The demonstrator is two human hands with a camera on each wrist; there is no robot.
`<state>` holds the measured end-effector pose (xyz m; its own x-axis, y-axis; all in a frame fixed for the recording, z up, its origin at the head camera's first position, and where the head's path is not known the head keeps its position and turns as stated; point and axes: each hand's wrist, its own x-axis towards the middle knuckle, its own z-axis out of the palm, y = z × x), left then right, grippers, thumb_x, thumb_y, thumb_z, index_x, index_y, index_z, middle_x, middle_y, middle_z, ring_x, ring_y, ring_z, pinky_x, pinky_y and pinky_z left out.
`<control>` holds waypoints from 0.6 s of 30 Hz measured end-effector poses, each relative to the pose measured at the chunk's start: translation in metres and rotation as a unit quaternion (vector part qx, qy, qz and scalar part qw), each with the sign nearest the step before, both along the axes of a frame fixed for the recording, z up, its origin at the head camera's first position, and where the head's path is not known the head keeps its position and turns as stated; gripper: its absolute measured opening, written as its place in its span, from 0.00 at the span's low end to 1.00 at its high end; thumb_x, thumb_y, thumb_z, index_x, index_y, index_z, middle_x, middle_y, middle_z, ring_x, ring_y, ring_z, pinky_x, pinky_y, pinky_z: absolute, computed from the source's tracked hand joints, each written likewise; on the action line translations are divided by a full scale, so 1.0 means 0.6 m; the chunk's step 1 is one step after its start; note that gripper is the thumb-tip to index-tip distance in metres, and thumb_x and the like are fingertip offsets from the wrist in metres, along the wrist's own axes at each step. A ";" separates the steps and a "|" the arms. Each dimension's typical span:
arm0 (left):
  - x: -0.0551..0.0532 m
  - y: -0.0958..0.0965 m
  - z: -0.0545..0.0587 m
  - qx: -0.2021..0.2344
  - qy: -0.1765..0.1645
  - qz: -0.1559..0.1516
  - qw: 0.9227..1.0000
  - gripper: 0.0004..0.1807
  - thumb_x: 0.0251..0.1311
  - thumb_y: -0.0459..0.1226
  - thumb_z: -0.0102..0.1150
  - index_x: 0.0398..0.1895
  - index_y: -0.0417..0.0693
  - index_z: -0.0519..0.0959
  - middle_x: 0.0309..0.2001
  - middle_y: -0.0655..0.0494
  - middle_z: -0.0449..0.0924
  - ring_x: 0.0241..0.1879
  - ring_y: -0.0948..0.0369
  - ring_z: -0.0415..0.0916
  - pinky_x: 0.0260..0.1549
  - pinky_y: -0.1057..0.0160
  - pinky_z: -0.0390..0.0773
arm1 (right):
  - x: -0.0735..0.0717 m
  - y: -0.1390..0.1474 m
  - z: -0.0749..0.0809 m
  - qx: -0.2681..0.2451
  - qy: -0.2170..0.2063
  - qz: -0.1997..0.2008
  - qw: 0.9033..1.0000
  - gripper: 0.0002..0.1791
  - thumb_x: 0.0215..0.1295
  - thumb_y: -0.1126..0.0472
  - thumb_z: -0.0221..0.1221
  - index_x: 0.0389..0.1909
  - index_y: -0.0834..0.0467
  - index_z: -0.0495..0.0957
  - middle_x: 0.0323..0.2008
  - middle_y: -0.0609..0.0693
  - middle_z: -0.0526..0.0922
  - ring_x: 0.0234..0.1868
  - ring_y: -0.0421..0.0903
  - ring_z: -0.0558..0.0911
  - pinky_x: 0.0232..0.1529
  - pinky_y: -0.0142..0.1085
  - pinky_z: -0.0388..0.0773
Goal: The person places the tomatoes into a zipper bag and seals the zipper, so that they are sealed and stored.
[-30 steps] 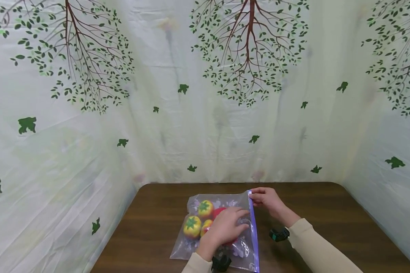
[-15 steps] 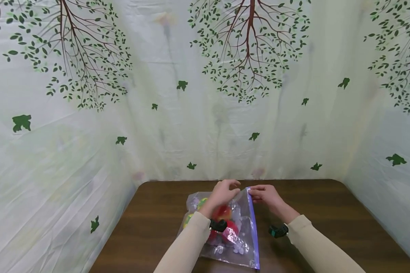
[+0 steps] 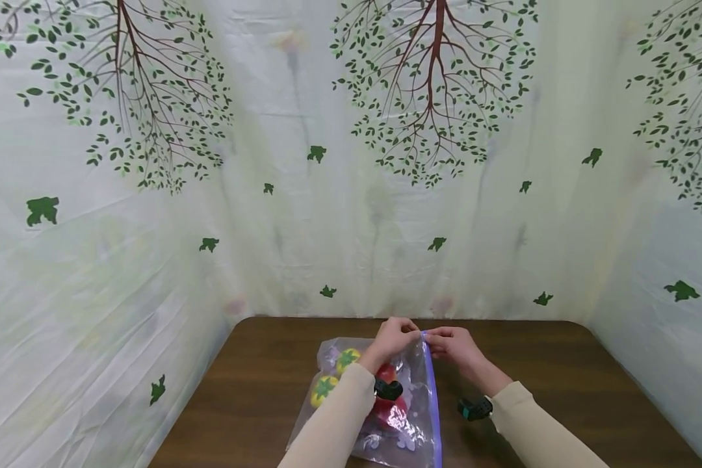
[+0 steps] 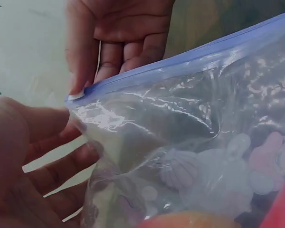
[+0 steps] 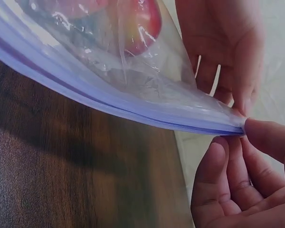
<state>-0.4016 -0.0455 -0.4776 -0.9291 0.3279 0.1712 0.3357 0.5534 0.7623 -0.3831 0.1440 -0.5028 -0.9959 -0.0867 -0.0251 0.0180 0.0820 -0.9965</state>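
Observation:
A clear zip bag [image 3: 419,435] with a purple zip strip [image 3: 432,403] lies at the front middle of the table in the head view. Inside show yellow fruits with green tops [image 3: 324,390] and red ones [image 3: 390,416]. My right hand [image 3: 459,351] pinches the far end of the strip, its thumb on a small white slider [image 4: 77,96] in the left wrist view. Just left of it, my left hand [image 3: 393,339] pinches the bag's corner right below the strip. Its forearm covers part of the bag and fruits.
The dark wooden table [image 3: 538,377] has rounded far corners. A pale curtain [image 3: 374,260] printed with trees and leaves hangs behind it and along both sides. Black wrist cameras [image 3: 476,408] sit on both wrists.
My left hand has moved from over the middle of the bag to its far corner, beside my right hand, and now pinches there. My right hand has stayed at the strip's end.

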 end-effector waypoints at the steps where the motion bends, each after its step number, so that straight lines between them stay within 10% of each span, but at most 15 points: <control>1: 0.000 0.002 -0.001 0.002 0.003 -0.004 1.000 0.07 0.66 0.41 0.64 0.37 0.49 0.86 0.35 0.60 0.83 0.34 0.63 0.76 0.36 0.62 0.78 | 0.000 0.000 0.000 -0.002 0.001 -0.002 1.000 0.16 0.66 0.57 0.67 0.46 0.66 0.84 0.40 0.57 0.87 0.36 0.52 0.86 0.44 0.47 0.84; 18: -0.001 0.015 -0.015 0.041 0.037 0.034 0.998 0.06 0.58 0.36 0.68 0.24 0.51 0.83 0.27 0.64 0.79 0.28 0.65 0.71 0.27 0.66 0.71 | 0.005 -0.010 0.005 -0.009 0.021 0.008 1.000 0.15 0.67 0.60 0.66 0.42 0.70 0.84 0.39 0.59 0.86 0.36 0.50 0.85 0.46 0.48 0.83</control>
